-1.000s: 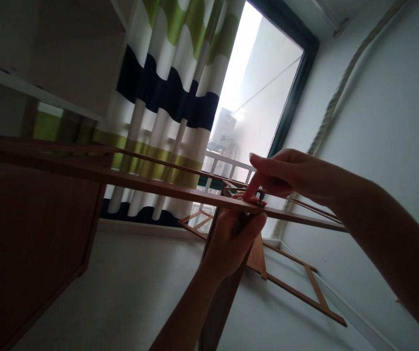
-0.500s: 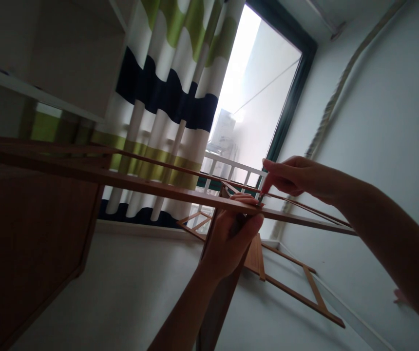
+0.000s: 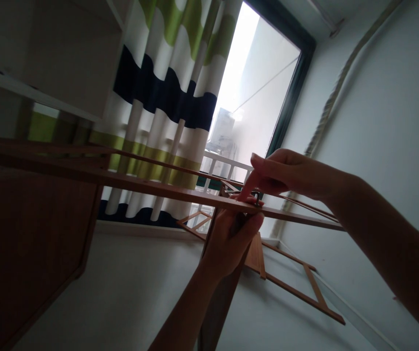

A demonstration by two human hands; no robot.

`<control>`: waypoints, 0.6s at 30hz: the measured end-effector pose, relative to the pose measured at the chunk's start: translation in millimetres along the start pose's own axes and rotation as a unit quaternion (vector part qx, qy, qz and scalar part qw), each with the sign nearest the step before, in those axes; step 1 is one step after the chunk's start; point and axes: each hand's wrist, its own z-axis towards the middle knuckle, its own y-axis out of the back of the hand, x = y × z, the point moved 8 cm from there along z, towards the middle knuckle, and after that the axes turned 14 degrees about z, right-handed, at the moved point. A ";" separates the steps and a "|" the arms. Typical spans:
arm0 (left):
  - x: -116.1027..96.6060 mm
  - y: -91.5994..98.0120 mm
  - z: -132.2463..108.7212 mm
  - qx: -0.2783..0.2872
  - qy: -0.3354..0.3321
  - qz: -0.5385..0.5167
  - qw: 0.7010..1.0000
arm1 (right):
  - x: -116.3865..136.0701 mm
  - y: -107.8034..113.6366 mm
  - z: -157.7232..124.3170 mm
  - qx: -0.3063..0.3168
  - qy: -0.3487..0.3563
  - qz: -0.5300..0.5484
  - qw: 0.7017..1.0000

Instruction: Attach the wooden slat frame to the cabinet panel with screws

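Note:
A long wooden rail (image 3: 151,186) crosses the view, meeting an upright wooden post (image 3: 219,302) near the middle. My left hand (image 3: 227,241) is closed around the rail at this joint, its thumb in front and its fingertips behind. A thin, short metal piece, like a hex key (image 3: 257,199), stands up from the rail beside those fingertips. Above it is my right hand (image 3: 284,173), with the thumb stretched out and the index finger pointing down next to the metal piece. Its other fingers are curled, and nothing shows in its grasp.
Beyond the rail hang a striped curtain (image 3: 165,92) and a bright window (image 3: 257,83). A wooden panel (image 3: 34,243) stands at left under a white shelf (image 3: 48,100). A ladder-like wooden frame (image 3: 293,287) is at lower right, and a wrapped pipe (image 3: 328,105) runs along the wall.
My right hand has shifted left, its index fingertip moving from the metal piece toward my left fingertips. More of the metal piece shows now. My left hand stays in place.

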 end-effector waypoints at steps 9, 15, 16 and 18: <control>-5.4 -1.1 0.9 -0.015 -0.022 -0.003 1.000 | -20.6 20.7 3.6 -0.059 -0.045 -0.016 0.997; -6.5 0.0 1.0 -0.009 -0.026 0.010 1.000 | -32.7 31.7 -13.1 -0.085 -0.094 -0.039 0.991; -7.2 0.3 1.1 -0.010 -0.031 0.013 0.999 | -33.2 33.6 -16.9 -0.088 -0.098 -0.045 0.990; -8.2 1.1 1.4 -0.013 -0.039 0.014 0.999 | -32.9 37.3 -24.5 -0.094 -0.102 -0.059 0.989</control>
